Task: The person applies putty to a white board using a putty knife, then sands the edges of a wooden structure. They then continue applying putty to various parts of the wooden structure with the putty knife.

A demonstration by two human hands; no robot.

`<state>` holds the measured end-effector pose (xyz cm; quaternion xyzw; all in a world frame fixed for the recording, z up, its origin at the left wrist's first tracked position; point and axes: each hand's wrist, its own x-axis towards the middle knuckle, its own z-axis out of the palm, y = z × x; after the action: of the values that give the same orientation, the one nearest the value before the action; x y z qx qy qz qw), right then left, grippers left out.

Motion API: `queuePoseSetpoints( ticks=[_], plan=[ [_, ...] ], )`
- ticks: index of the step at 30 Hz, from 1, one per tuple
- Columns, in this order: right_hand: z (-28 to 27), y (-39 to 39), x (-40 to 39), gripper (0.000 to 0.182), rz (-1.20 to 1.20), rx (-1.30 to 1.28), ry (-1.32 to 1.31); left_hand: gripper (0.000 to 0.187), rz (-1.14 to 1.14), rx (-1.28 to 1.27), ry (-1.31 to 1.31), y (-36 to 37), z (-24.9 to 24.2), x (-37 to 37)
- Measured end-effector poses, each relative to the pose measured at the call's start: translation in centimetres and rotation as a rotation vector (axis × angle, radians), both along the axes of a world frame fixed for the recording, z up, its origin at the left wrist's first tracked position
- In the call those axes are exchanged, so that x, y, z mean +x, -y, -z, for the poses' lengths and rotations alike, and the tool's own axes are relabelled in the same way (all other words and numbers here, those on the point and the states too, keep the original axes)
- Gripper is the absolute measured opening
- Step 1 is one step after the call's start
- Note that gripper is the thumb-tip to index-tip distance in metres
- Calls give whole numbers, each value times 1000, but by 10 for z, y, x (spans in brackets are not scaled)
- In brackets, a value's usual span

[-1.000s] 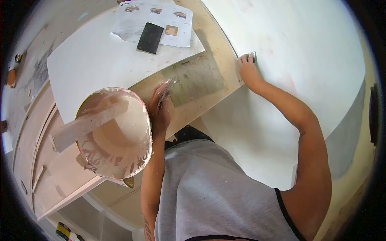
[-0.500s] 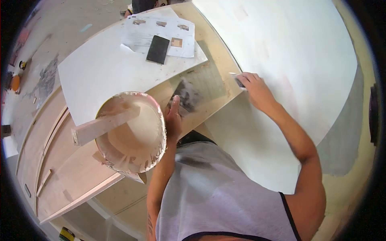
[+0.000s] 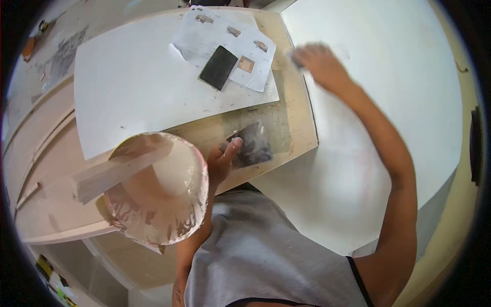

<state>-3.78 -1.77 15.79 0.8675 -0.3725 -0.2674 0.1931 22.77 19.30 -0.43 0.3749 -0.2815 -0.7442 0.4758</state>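
Observation:
My left hand (image 3: 223,158) is closed round the near edge of a dark, smeared plate (image 3: 254,145), its thumb on top. Just left of it stands a tub (image 3: 202,204) of pale paste, with a wooden stick (image 3: 110,176) lying across its opening. At the upper right, my right hand (image 3: 319,64), blurred, grips a small dark tool (image 3: 295,59) at the edge of the large white surface (image 3: 388,102). The tool's exact shape is smeared by motion.
A white board (image 3: 138,82) holds printed sheets (image 3: 261,66) and a black rectangular pad (image 3: 218,68). Curved wooden panels (image 3: 56,179) lie at the left. A dark object shows at the top edge.
My right hand has moved up along the edge of the white surface with the tool. The view has shifted, and the plate in my left hand appears slightly lower and farther right.

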Motion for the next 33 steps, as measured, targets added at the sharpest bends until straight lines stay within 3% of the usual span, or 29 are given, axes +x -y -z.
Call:
queuePoseSetpoints(
  ticks=[1,4,8,14,17,20,26,33],
  plan=[
    [4,44,-4,48,-45,-65,-71,42,-78,-138,251,2,-1,-2],
    [24,151,10,32,-10,-144,-272,34,21,-170,291,4,23,-7],
    [78,241,-15,18,-184,-191,-252,29,37,-215,343,9,18,-2],
    [121,274,-29,17,-175,-184,-401,26,2,-289,350,11,23,-6],
    [130,274,-41,16,-140,-127,-341,25,-28,-329,367,14,25,-6],
    [133,270,-47,17,-178,-233,-361,23,-2,-299,340,17,20,-3],
    [118,279,-34,17,-247,-241,-372,23,-54,-283,327,10,24,-8],
    [138,271,-55,18,-279,-155,-394,24,-84,-312,318,10,25,-8]
  ],
)
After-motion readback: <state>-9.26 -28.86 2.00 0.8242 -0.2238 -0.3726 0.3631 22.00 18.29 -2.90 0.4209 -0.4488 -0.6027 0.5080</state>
